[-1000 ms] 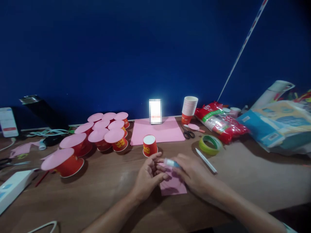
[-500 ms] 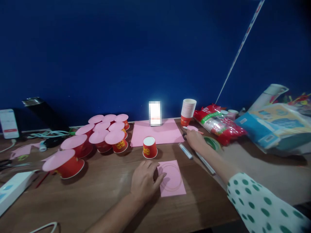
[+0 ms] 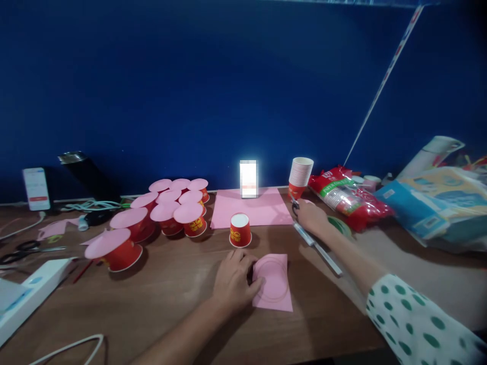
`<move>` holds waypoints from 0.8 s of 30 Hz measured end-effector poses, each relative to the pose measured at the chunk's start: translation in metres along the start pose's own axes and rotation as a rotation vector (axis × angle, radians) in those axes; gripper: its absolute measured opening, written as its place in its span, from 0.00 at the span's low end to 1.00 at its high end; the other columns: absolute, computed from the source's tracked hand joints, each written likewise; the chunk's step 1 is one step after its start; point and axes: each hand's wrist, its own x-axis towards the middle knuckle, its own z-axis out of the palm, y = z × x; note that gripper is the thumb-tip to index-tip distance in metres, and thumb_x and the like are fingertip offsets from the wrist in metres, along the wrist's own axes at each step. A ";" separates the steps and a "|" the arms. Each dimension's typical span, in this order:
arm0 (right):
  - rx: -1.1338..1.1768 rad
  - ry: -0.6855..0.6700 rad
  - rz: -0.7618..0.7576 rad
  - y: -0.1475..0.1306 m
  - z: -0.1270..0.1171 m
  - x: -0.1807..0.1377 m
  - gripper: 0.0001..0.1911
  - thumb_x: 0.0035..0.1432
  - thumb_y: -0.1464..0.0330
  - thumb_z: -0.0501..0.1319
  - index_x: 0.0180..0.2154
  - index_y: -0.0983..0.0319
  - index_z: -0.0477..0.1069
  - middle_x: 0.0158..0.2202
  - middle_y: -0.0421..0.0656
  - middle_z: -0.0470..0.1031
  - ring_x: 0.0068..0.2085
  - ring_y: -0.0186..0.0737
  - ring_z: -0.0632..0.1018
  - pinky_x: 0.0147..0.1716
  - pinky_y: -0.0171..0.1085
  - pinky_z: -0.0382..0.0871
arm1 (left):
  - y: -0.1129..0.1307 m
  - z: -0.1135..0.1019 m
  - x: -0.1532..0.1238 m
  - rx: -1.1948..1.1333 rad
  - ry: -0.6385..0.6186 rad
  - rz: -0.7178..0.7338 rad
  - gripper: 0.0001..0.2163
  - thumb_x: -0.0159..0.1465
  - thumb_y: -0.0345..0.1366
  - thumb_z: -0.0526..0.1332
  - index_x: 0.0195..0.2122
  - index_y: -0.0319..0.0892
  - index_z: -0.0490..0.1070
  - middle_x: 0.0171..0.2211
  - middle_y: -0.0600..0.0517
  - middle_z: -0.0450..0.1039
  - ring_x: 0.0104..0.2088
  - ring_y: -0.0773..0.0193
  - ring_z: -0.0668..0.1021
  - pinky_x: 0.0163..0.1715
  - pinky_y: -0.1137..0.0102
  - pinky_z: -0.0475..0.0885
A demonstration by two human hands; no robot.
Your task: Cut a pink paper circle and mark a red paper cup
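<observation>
My left hand (image 3: 236, 279) rests at the left edge of a small pink paper (image 3: 272, 281), thumb over it and fingers curled beside that edge. A pencilled circle shows on the paper. Just behind stands an upside-down red paper cup (image 3: 240, 230) with a white base. My right hand (image 3: 312, 218) reaches to the back right, its fingers closed on scissors (image 3: 294, 204) whose dark handle loop shows in front of the cup stack (image 3: 300, 175). Part of the scissors is hidden by the hand.
Several red cups topped with pink discs (image 3: 127, 218) stand at left. Large pink sheets (image 3: 251, 215) lie under a glowing phone (image 3: 248, 177). A glue stick (image 3: 303, 234), a ruler (image 3: 327, 259), a red cup bag (image 3: 338, 195), other scissors (image 3: 28, 248) and a power strip (image 3: 38, 291) lie around.
My right hand has let go of the pencil-like stick and now holds scissors at the same spot. My left hand stays on the small paper. The view has shifted slightly left.
</observation>
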 end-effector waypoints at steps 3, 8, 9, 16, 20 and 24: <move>0.256 0.019 -0.030 0.001 0.000 -0.019 0.19 0.63 0.68 0.45 0.54 0.63 0.56 0.43 0.51 0.71 0.38 0.39 0.76 0.37 0.37 0.69 | -0.001 0.004 0.001 -0.139 -0.010 0.008 0.11 0.52 0.35 0.61 0.37 0.44 0.67 0.34 0.51 0.69 0.36 0.61 0.70 0.35 0.68 0.62; 1.440 -0.129 -0.055 -0.002 0.010 -0.058 0.20 0.55 0.64 0.57 0.50 0.55 0.61 0.36 0.39 0.68 0.30 0.31 0.74 0.31 0.33 0.71 | -0.006 0.011 0.004 -0.487 -0.016 -0.012 0.18 0.53 0.31 0.58 0.46 0.43 0.62 0.28 0.55 0.68 0.28 0.66 0.70 0.31 0.71 0.63; 1.542 -0.178 -0.060 -0.003 0.010 -0.066 0.22 0.52 0.64 0.61 0.49 0.54 0.62 0.34 0.38 0.68 0.30 0.30 0.73 0.31 0.32 0.71 | -0.006 0.011 0.005 -0.556 -0.001 -0.008 0.21 0.53 0.31 0.59 0.49 0.43 0.60 0.28 0.55 0.68 0.28 0.66 0.70 0.31 0.71 0.64; 1.654 -0.394 -0.163 -0.010 0.002 -0.102 0.24 0.48 0.64 0.66 0.48 0.56 0.65 0.32 0.37 0.66 0.25 0.26 0.69 0.22 0.27 0.63 | -0.004 0.004 0.013 -0.934 0.002 -0.145 0.19 0.51 0.32 0.63 0.45 0.37 0.67 0.32 0.49 0.73 0.32 0.63 0.74 0.33 0.69 0.67; 1.626 -0.241 -0.139 -0.005 0.007 -0.112 0.26 0.50 0.61 0.63 0.50 0.54 0.60 0.35 0.39 0.69 0.24 0.27 0.68 0.21 0.28 0.62 | 0.004 0.003 0.019 -1.058 0.043 -0.239 0.10 0.50 0.35 0.65 0.32 0.36 0.73 0.29 0.49 0.74 0.31 0.63 0.74 0.35 0.68 0.68; 1.593 -0.139 -0.031 0.002 0.018 -0.116 0.27 0.48 0.59 0.64 0.49 0.53 0.58 0.29 0.35 0.66 0.21 0.26 0.65 0.17 0.25 0.56 | 0.013 0.010 0.022 -1.236 0.160 -0.296 0.13 0.48 0.35 0.67 0.35 0.37 0.73 0.31 0.49 0.75 0.32 0.64 0.75 0.36 0.69 0.69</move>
